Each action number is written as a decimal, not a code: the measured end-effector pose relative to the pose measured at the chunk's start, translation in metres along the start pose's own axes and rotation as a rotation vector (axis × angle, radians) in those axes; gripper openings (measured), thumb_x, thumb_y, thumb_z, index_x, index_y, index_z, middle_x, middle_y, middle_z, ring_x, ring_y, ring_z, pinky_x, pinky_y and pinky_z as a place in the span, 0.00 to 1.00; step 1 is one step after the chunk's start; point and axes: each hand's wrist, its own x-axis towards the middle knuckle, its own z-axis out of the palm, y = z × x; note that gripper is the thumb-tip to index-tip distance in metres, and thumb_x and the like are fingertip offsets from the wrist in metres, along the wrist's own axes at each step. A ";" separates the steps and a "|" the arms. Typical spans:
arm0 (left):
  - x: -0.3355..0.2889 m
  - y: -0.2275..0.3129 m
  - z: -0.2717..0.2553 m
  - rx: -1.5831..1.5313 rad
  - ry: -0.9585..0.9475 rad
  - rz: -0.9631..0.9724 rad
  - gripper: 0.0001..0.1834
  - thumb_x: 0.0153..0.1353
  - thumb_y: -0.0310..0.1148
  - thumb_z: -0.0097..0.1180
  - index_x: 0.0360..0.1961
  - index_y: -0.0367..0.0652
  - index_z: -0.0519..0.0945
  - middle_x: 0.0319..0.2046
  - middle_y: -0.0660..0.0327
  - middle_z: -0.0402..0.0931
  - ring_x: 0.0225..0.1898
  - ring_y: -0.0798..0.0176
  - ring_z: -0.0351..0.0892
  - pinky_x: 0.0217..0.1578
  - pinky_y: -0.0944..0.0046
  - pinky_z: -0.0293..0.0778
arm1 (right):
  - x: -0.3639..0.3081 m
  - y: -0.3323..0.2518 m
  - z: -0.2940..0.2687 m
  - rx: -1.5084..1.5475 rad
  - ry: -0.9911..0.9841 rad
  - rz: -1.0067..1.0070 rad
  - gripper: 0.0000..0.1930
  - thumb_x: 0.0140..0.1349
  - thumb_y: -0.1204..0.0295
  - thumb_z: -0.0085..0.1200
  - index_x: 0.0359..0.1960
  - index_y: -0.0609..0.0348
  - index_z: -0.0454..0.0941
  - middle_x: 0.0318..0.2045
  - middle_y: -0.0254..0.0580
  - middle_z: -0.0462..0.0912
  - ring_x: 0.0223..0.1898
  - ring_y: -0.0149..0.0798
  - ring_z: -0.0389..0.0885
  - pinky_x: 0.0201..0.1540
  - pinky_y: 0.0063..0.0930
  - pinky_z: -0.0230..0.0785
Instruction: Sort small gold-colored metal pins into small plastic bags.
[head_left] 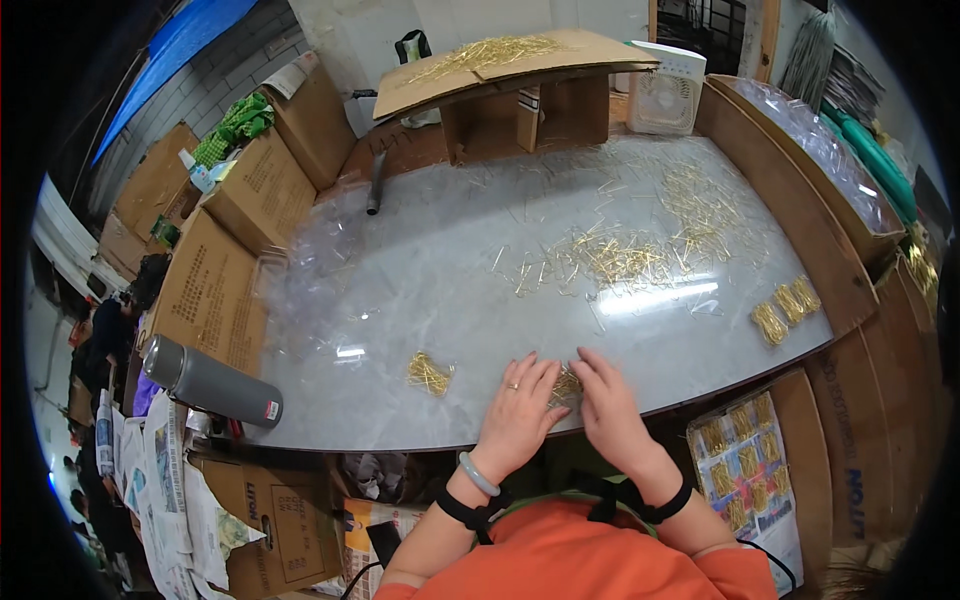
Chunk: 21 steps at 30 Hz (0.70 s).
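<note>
Between my two hands, close to the table's front edge, is a small bundle of thin gold wire pieces (566,387). My left hand (518,412) curves round its left side, fingers bent and thumb toward it. From the right, my right hand (607,402) closes on the same bundle with bent fingers; the fingers partly hide it. To the left of my hands lies a small pile of gold wire pieces (430,373). Farther off, a large loose scatter of gold wire pieces (625,258) covers the right middle of the table. Gathered bundles (785,311) lie at the right edge.
A grey bottle (213,383) lies at the left front edge beside cardboard boxes (210,290). Clear plastic bags (325,265) spread nearby. A cardboard shelf (525,115) and a white fan (665,88) stand at the back. Below right, a box holds more bundles (748,462).
</note>
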 end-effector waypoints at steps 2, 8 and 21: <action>0.000 -0.002 0.002 -0.020 0.014 -0.004 0.34 0.65 0.35 0.64 0.68 0.34 0.68 0.63 0.44 0.69 0.69 0.38 0.64 0.71 0.42 0.59 | 0.002 -0.011 0.005 0.145 -0.051 0.003 0.30 0.55 0.91 0.47 0.64 0.67 0.71 0.64 0.61 0.72 0.62 0.62 0.73 0.65 0.47 0.68; -0.004 -0.003 0.001 -0.208 0.091 -0.113 0.33 0.69 0.33 0.59 0.71 0.34 0.64 0.65 0.43 0.67 0.69 0.40 0.65 0.72 0.47 0.59 | 0.026 0.006 -0.023 0.016 -0.269 -0.092 0.37 0.54 0.73 0.61 0.69 0.65 0.66 0.68 0.58 0.68 0.71 0.59 0.63 0.73 0.50 0.57; -0.042 0.008 -0.046 -0.020 0.089 -0.296 0.29 0.60 0.30 0.68 0.62 0.36 0.75 0.56 0.47 0.73 0.56 0.41 0.75 0.55 0.52 0.74 | 0.035 0.013 0.000 -0.130 -0.289 -0.211 0.32 0.55 0.62 0.70 0.62 0.53 0.75 0.61 0.45 0.76 0.63 0.53 0.72 0.67 0.45 0.64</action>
